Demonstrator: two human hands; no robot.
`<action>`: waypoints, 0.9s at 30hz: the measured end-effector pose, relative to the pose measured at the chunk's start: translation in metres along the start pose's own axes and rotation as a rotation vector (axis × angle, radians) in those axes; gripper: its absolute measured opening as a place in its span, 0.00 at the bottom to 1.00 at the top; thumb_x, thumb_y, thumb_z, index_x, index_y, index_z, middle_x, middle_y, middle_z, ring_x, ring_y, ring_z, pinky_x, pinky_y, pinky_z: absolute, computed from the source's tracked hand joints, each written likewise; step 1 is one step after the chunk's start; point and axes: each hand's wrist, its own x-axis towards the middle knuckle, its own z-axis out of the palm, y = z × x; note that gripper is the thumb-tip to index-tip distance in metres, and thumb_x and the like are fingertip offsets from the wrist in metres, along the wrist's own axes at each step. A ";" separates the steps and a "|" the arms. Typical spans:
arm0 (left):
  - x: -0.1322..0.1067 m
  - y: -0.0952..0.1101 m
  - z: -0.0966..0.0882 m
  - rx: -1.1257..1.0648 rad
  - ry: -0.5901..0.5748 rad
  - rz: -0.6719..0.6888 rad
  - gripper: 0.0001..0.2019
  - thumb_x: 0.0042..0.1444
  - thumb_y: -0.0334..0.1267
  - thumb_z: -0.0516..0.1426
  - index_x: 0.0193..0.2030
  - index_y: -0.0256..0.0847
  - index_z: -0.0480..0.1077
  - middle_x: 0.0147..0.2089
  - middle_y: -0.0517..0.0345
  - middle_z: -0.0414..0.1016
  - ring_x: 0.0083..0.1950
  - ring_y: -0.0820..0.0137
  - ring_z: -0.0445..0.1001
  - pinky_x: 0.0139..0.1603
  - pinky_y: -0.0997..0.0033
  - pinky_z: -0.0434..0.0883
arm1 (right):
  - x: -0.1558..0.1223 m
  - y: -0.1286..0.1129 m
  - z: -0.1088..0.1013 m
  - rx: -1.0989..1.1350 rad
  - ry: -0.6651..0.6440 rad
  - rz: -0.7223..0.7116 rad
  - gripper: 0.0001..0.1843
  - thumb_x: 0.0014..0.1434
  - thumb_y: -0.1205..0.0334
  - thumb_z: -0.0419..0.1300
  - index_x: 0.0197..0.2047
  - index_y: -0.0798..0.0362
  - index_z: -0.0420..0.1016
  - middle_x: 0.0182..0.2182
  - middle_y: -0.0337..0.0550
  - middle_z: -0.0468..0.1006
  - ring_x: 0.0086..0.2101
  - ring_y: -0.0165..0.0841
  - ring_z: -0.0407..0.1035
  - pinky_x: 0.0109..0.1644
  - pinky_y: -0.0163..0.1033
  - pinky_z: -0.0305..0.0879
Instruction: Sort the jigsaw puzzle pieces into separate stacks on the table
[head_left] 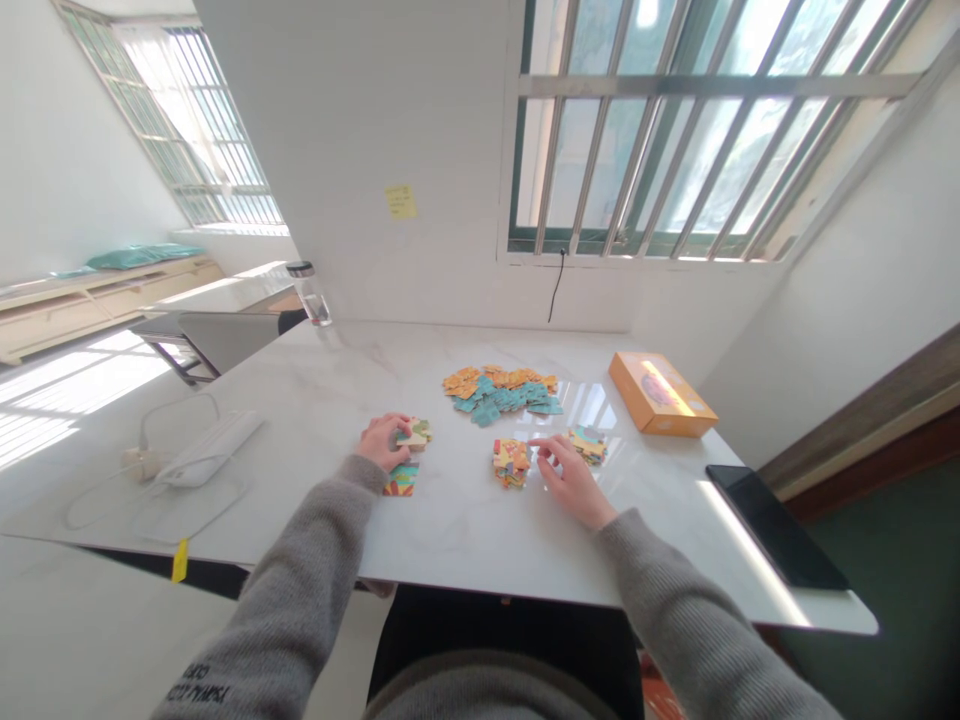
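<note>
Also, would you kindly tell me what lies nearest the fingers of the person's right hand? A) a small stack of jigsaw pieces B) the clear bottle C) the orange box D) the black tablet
A: the fingers of the right hand reach right up to the small stack of jigsaw pieces.

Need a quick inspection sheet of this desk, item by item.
surface: white marble-look tabletop, glossy, sun patches.
job's things: main heap of orange and teal jigsaw pieces; smaller stacks nearer the hands.
grippers: left hand on a stack of pieces; right hand beside another stack, fingers spread.
clutter: orange box, black tablet, white keyboard, glass bottle.
cables: white cable on the tabletop; black cable down the wall.
surroundings: barred windows, yellow sticky note.
</note>
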 end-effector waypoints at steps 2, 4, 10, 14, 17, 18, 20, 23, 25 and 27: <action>-0.001 0.002 0.000 0.007 -0.006 -0.001 0.10 0.45 0.33 0.57 0.38 0.43 0.70 0.56 0.54 0.74 0.56 0.55 0.68 0.62 0.46 0.64 | 0.000 0.001 0.001 -0.016 0.001 -0.030 0.15 0.65 0.65 0.52 0.51 0.48 0.75 0.42 0.48 0.72 0.46 0.40 0.68 0.53 0.50 0.66; -0.002 0.004 0.000 0.010 -0.009 0.001 0.10 0.45 0.33 0.56 0.37 0.43 0.70 0.55 0.54 0.74 0.56 0.55 0.68 0.62 0.46 0.64 | -0.001 0.002 0.002 -0.039 -0.019 -0.056 0.15 0.65 0.64 0.54 0.52 0.47 0.75 0.50 0.50 0.72 0.52 0.43 0.66 0.60 0.55 0.62; -0.004 0.006 -0.004 0.005 0.044 0.029 0.10 0.48 0.34 0.56 0.38 0.43 0.71 0.58 0.52 0.71 0.60 0.54 0.67 0.65 0.45 0.61 | -0.001 0.001 0.004 -0.089 -0.111 -0.070 0.14 0.64 0.63 0.57 0.53 0.45 0.75 0.58 0.49 0.72 0.58 0.45 0.63 0.63 0.58 0.60; -0.007 0.023 -0.006 -0.036 0.102 0.128 0.08 0.53 0.35 0.54 0.40 0.42 0.71 0.54 0.50 0.73 0.58 0.55 0.68 0.64 0.45 0.62 | 0.000 0.001 0.005 -0.072 -0.100 -0.065 0.12 0.64 0.64 0.58 0.50 0.46 0.75 0.55 0.48 0.74 0.56 0.43 0.65 0.61 0.57 0.62; -0.008 0.056 0.002 -0.077 0.037 0.275 0.09 0.54 0.36 0.55 0.42 0.43 0.71 0.51 0.51 0.75 0.54 0.57 0.70 0.62 0.48 0.64 | 0.001 0.000 0.004 -0.056 -0.095 -0.054 0.10 0.63 0.64 0.58 0.48 0.46 0.75 0.54 0.48 0.75 0.55 0.43 0.66 0.61 0.57 0.62; -0.008 0.069 0.007 -0.095 0.001 0.338 0.09 0.54 0.37 0.55 0.43 0.44 0.71 0.50 0.52 0.75 0.53 0.58 0.71 0.62 0.50 0.65 | 0.001 -0.001 0.004 -0.052 -0.099 -0.054 0.10 0.63 0.65 0.59 0.48 0.46 0.75 0.53 0.48 0.75 0.55 0.42 0.66 0.61 0.56 0.62; -0.008 0.097 0.019 -0.119 -0.069 0.440 0.12 0.54 0.37 0.57 0.46 0.44 0.71 0.51 0.51 0.75 0.55 0.58 0.71 0.61 0.51 0.66 | 0.001 -0.003 0.003 -0.048 -0.110 -0.061 0.12 0.62 0.66 0.59 0.49 0.47 0.74 0.52 0.48 0.75 0.54 0.42 0.66 0.61 0.55 0.63; -0.005 0.129 0.036 -0.107 -0.150 0.503 0.19 0.50 0.37 0.61 0.51 0.45 0.70 0.55 0.49 0.72 0.57 0.56 0.69 0.59 0.51 0.68 | 0.001 -0.005 0.001 -0.051 -0.106 -0.086 0.17 0.60 0.67 0.61 0.52 0.47 0.72 0.51 0.48 0.74 0.53 0.42 0.65 0.60 0.54 0.64; -0.002 0.139 0.045 -0.098 -0.183 0.522 0.22 0.48 0.37 0.63 0.52 0.45 0.70 0.56 0.49 0.72 0.57 0.55 0.69 0.58 0.50 0.67 | 0.000 -0.005 0.001 -0.056 -0.085 -0.105 0.20 0.58 0.68 0.62 0.54 0.47 0.71 0.51 0.49 0.74 0.53 0.43 0.65 0.60 0.53 0.64; 0.000 0.142 0.051 -0.103 -0.190 0.527 0.22 0.48 0.36 0.62 0.52 0.46 0.70 0.55 0.50 0.72 0.57 0.55 0.69 0.58 0.50 0.67 | 0.000 -0.005 0.001 -0.057 -0.067 -0.119 0.22 0.58 0.68 0.62 0.55 0.46 0.70 0.51 0.49 0.73 0.53 0.43 0.65 0.60 0.54 0.64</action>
